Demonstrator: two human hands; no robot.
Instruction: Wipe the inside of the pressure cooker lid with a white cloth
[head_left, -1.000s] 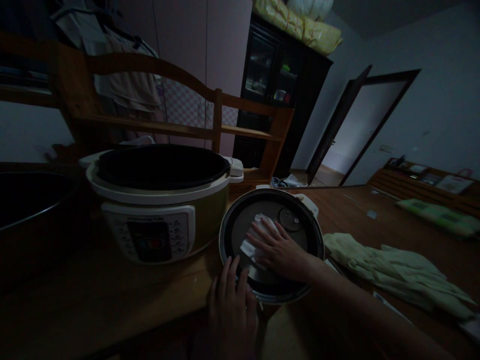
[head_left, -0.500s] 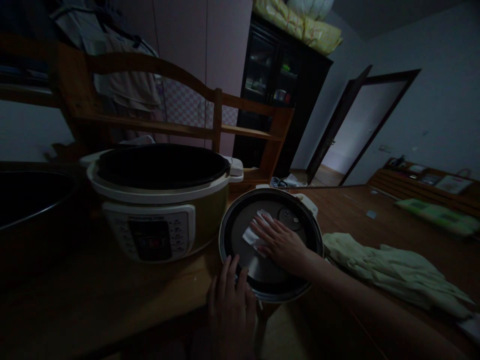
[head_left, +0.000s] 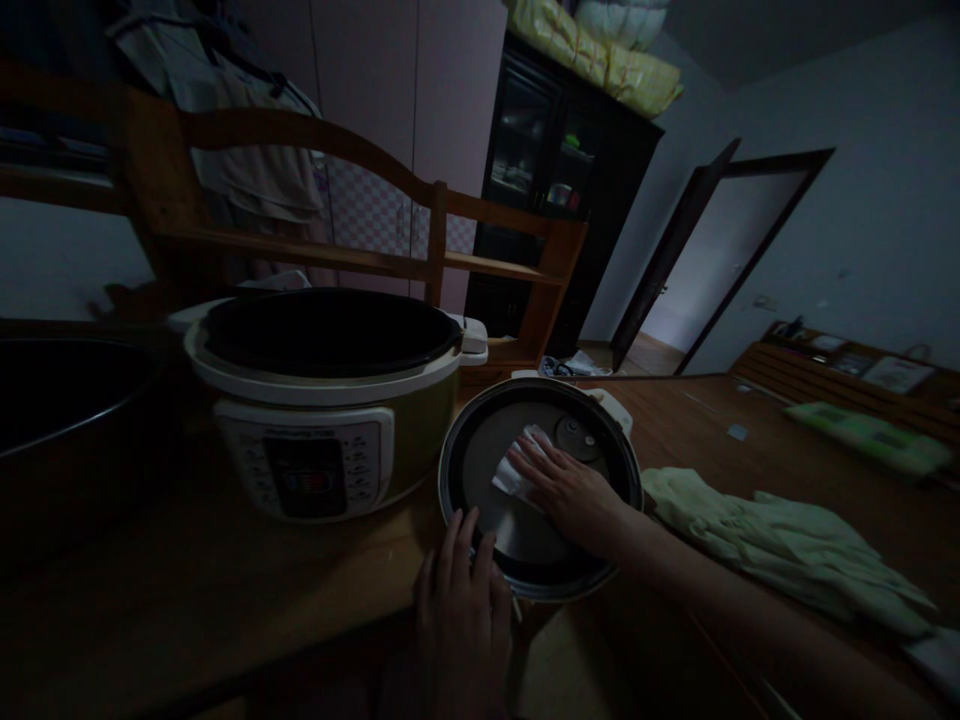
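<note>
A round lid (head_left: pixel 480 450) with a dark rim seal and metallic inner face is tilted toward me, right of an electric pressure cooker (head_left: pixel 420 420). My right hand (head_left: pixel 574 495) presses a crumpled white tissue (head_left: pixel 512 478) against the lid's inner face, fingers fairly flat over it. Below the valve plate (head_left: pixel 576 438), the tissue lies near the lid's middle. My left hand (head_left: pixel 463 595) rests at the lid's lower left rim, fingers spread and bent a little, fingertips on the edge. What supports the lid from beneath is hidden.
The cooker stands open on a wooden table (head_left: pixel 360 585), its inside dark. A large dark pot (head_left: pixel 67 430) is at the far left. Behind rises a wooden rack (head_left: pixel 435 245). Pale green cloth (head_left: pixel 772 540) lies to the right of the lid.
My right hand and the tissue have shifted slightly right and down on the lid. The left hand stays at the rim. The camera view has moved a little.
</note>
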